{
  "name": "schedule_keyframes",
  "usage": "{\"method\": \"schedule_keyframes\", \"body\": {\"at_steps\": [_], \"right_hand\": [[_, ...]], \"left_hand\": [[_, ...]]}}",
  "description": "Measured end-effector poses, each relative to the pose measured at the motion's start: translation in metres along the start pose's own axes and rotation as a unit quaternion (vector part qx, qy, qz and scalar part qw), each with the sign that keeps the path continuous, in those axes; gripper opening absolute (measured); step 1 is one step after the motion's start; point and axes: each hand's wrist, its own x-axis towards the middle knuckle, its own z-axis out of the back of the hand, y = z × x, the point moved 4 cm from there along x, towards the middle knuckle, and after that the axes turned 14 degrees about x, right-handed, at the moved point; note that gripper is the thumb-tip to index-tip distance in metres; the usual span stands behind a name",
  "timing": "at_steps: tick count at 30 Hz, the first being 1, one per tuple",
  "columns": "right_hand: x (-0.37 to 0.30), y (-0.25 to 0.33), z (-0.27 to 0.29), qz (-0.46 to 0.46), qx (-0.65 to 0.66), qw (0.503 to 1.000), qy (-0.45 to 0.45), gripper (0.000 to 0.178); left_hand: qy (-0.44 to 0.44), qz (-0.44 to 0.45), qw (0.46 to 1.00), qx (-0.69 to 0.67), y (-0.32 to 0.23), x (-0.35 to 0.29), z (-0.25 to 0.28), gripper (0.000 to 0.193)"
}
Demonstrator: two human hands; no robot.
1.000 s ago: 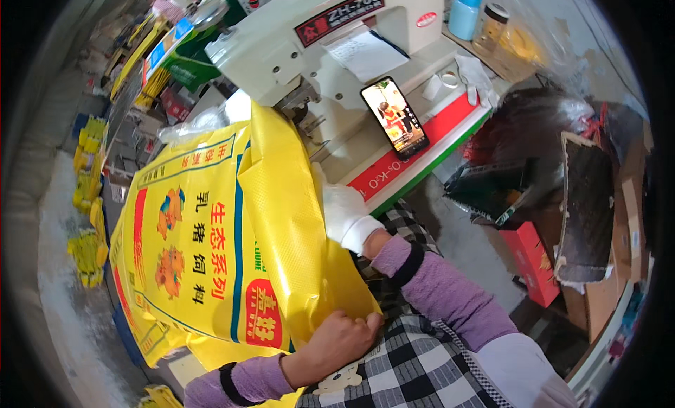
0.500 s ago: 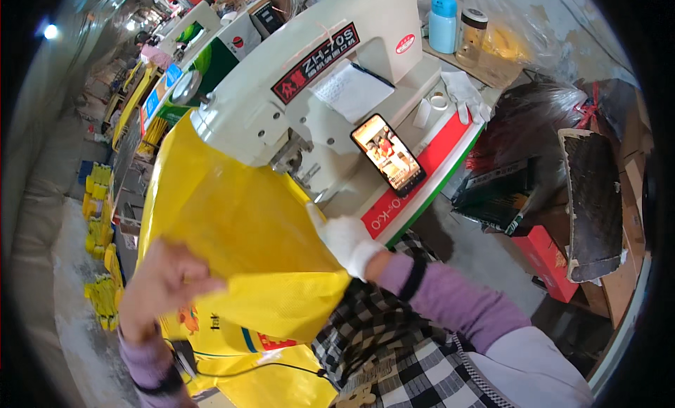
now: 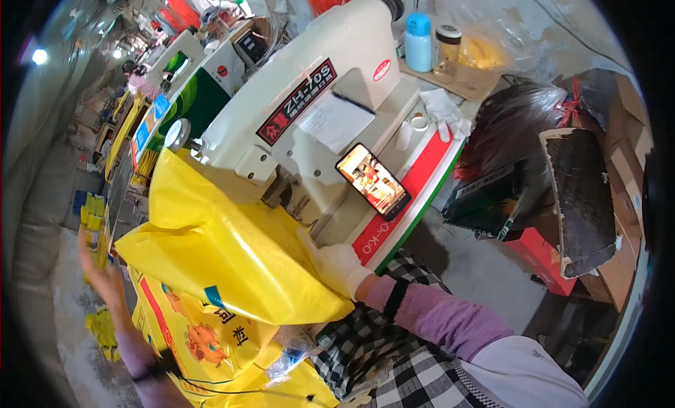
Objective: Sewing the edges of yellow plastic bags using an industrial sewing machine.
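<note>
A large yellow woven bag [image 3: 232, 250] lies folded under the head of a cream industrial sewing machine [image 3: 246, 119]. My right hand [image 3: 336, 266], in a white glove, is at the bag's right edge beside the needle area. Its index finger stretches along that edge; the other fingers are partly hidden and appear closed on the bag. My bare left hand [image 3: 104, 271] is out at the far left, away from the bag, with its fingers stretched and nothing in it. Another printed yellow bag [image 3: 204, 341] shows beneath, over my lap.
A lit phone [image 3: 374, 181] and a handwritten paper [image 3: 336, 123] rest on the machine. Behind them are a white glove [image 3: 444, 112], a blue bottle [image 3: 418, 42] and a jar [image 3: 446, 53]. Cardboard [image 3: 580, 200] and boxes stand right. Yellow bundles [image 3: 93, 214] lie on the left floor.
My left hand has left the bag and swung out to the left, its fingers now stretched. The bag's left part has folded over, uncovering more print beneath. My right hand stays at the bag's edge.
</note>
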Motion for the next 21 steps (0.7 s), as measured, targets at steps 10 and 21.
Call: {"method": "schedule_keyframes", "body": {"at_steps": [10,21], "right_hand": [[-0.111,0.107,0.096,0.347,0.204,0.914,0.047,0.044],[-0.168,0.116,0.017,0.366,0.312,0.868,0.127,0.039]], "left_hand": [[0.163,0.064,0.964,0.200,0.145,-0.010,-0.070,0.026],[0.202,0.256,0.927,0.183,0.289,-0.219,0.257,0.034]]}}
